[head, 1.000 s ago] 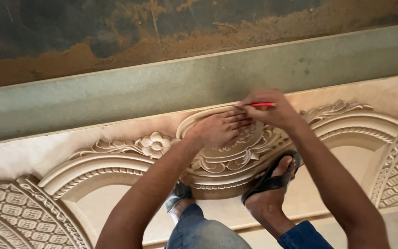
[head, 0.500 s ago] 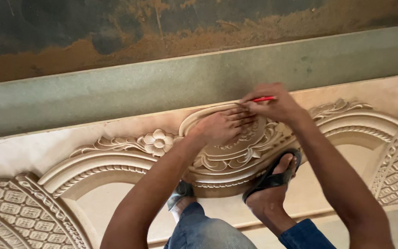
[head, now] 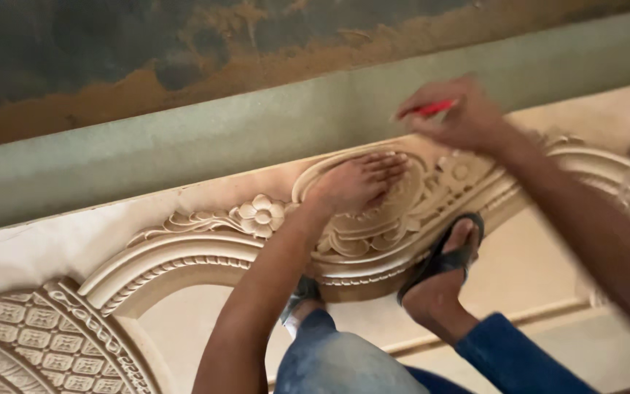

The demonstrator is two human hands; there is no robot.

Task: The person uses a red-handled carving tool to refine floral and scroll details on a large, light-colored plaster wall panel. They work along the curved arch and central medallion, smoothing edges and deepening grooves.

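Fingers (head: 432,120) with red pencil (head: 433,109), now raised

Black sandal (head: 442,259) — grey-green ledge (head: 184,157)

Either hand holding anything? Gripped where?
Right hand pinches a red pencil; its far end is hidden in the fingers. Left hand lies flat on the carving, holding nothing.

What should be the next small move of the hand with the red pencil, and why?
Probably lower the right hand back onto the carved panel. It hangs lifted and blurred above the carving, the red pencil off the surface, while the left hand lies flat on the central medallion, steadying it.
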